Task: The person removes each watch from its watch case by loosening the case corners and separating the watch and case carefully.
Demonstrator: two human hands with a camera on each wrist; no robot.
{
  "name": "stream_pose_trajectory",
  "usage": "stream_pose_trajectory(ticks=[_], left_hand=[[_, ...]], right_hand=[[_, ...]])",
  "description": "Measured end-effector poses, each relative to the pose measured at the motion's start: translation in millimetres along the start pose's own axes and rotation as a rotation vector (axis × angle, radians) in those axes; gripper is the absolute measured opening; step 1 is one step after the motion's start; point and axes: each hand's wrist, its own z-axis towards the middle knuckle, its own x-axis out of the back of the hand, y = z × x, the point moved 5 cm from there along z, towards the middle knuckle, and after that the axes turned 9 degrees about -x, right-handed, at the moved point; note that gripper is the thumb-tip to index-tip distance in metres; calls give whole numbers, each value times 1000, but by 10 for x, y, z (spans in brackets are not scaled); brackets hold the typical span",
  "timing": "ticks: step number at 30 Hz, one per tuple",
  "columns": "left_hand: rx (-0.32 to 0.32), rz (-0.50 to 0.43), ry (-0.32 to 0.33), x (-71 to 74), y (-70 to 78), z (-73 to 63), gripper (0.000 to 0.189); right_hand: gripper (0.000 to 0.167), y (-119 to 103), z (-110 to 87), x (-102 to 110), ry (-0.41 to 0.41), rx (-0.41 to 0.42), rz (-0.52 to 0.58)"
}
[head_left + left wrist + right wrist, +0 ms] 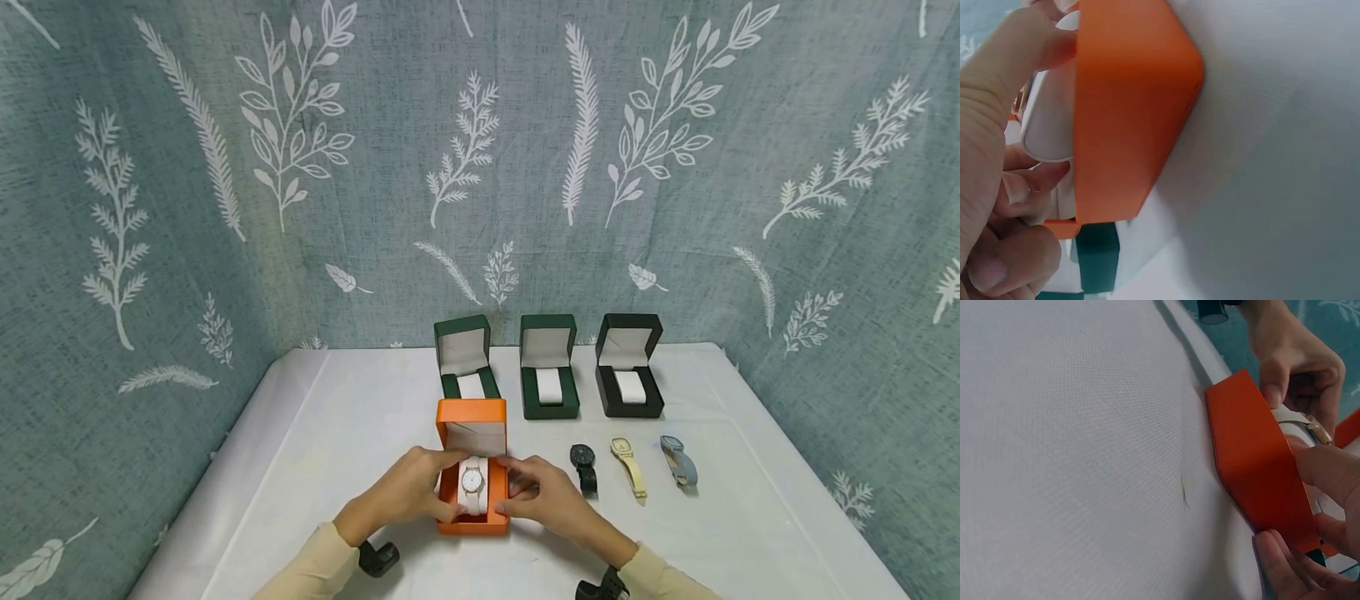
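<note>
An orange watch box (472,528) stands with its lid up in front of me. Inside it sits a white cushion (1050,125) wearing a white-strapped watch (472,481) with a round gold-rimmed dial. From the left, my left hand (412,486) pinches the cushion between thumb and forefinger, over the box's edge. My right hand (543,494) grips the right side of the box; its thumb (1329,467) reaches over the rim beside the cushion, and other fingers (1279,559) lie along the outer wall. Part of the cushion is hidden by the fingers in both wrist views.
Behind stand two green watch boxes (528,400) and a black watch box (610,406), lids up, each with a white cushion. To the right lie a black watch (583,467), a gold watch (628,467) and a grey-blue watch (679,461) on the white-covered table (360,408).
</note>
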Motion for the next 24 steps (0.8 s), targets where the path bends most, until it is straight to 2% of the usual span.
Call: stream_pose_trajectory(ticks=[6,12,18,24], left_hand=[[19,-74,25,44,-12,20,61],[57,-89,37,60,-26,7,61],[64,-109,78,96,-27,-12,63],[53,-113,109,110,-21,-19,64]], right_hand=[[68,-1,6,13,-7,-14,-5],[64,-36,10,35,26,18,-26],[64,-163,-23,67,110,144,-110],[74,-302,-49,14,89,267,-135]])
